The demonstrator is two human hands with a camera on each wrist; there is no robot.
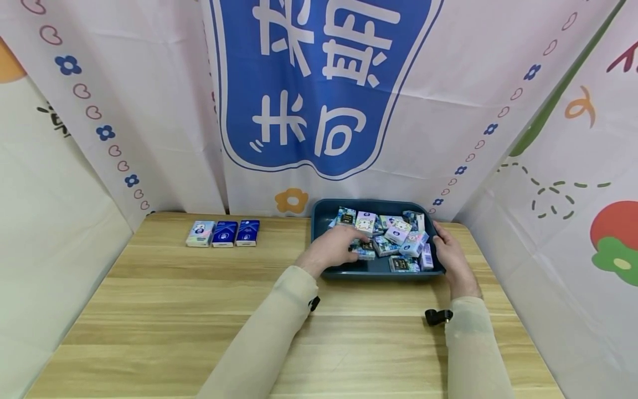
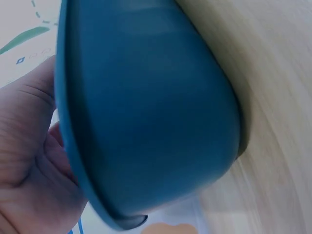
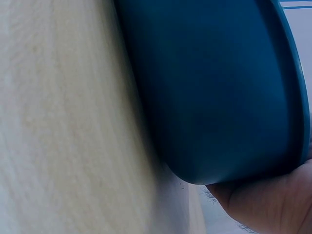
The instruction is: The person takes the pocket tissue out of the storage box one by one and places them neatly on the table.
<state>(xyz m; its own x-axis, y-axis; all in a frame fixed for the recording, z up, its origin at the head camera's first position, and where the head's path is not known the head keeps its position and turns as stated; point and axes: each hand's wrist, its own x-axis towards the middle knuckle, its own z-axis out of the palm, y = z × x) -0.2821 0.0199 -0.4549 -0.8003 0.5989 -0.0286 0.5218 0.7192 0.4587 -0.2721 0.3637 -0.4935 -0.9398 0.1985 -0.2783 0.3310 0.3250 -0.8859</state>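
Inside a teal tray, jumbled boxy packs, pastel, blue-patterned

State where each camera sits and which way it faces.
Head: on the head, facing forward and down at table, tray and packs; left hand, right hand and sleeves show.
Left wrist: on that wrist, facing the tray's outside; part of left hand shows.
Right wrist: likewise, facing the tray's outside; part of right hand shows.
Both wrist views share tray and table.
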